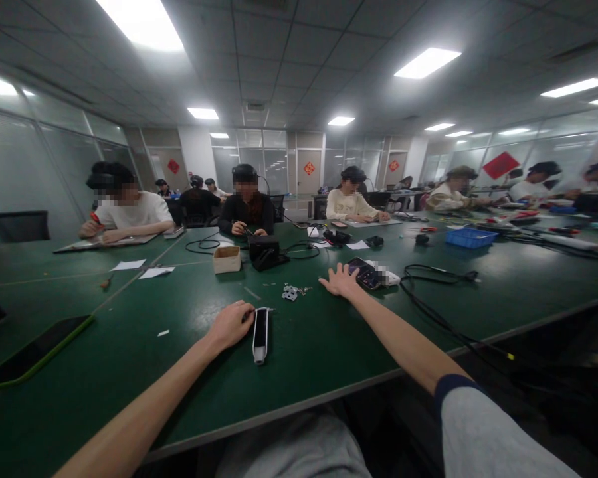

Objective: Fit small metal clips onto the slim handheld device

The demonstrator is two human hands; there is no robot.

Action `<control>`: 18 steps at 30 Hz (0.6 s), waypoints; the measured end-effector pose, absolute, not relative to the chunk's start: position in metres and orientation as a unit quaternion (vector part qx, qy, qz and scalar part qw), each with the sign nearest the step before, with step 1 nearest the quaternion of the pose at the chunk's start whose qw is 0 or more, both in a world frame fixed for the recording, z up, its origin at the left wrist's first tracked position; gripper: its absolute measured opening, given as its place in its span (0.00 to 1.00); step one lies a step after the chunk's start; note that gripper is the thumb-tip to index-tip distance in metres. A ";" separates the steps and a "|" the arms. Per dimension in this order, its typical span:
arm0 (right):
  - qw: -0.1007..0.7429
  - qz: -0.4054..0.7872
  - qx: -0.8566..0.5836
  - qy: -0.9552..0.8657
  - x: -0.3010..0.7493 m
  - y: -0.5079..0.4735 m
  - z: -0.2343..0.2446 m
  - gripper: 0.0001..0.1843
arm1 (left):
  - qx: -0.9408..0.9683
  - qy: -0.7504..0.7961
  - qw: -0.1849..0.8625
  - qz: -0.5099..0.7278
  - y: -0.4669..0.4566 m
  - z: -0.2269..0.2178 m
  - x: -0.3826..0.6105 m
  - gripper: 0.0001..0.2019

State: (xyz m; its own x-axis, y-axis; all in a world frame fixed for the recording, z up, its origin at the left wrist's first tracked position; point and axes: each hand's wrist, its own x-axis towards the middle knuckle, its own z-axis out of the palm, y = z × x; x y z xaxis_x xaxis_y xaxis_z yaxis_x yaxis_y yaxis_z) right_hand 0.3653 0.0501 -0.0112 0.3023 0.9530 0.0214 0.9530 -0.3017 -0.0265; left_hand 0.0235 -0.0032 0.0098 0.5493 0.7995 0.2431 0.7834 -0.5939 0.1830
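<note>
My left hand (232, 324) rests on the green table (129, 345) with its fingers curled, touching the side of a slim white and black device (260, 334) that lies flat. My right hand (339, 280) reaches forward with fingers spread, palm down, right beside a dark phone (364, 273) that lies on the table. Small metal parts (291, 292) lie between the two hands. Neither hand lifts anything.
A small cardboard box (226, 259) and a black unit (264, 252) with cables sit behind the parts. A black cable (428, 299) runs off the right edge. A tablet in a green case (32, 352) lies left. Several people sit along the far side; a blue tray (471, 238) stands at right.
</note>
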 end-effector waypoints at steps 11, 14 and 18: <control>0.016 0.007 -0.819 -0.574 0.377 0.052 -0.010 0.43 | 0.880 0.448 0.030 0.156 -0.003 0.009 0.022 0.14; 0.017 0.000 -0.826 -0.563 0.380 0.053 -0.011 0.42 | 0.880 0.447 0.032 0.156 -0.004 0.011 0.023 0.14; 0.020 -0.008 -0.833 -0.552 0.383 0.055 -0.012 0.42 | 0.878 0.452 0.033 0.151 -0.007 0.013 0.024 0.13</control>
State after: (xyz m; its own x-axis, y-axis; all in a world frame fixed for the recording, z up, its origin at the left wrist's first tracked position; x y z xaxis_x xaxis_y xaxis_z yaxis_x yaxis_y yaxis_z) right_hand 0.3833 0.0546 -0.0121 0.3894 0.9204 0.0354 0.9210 -0.3887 -0.0240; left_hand 0.0243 -0.0066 0.0132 0.5452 0.8044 0.2360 0.7848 -0.5887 0.1938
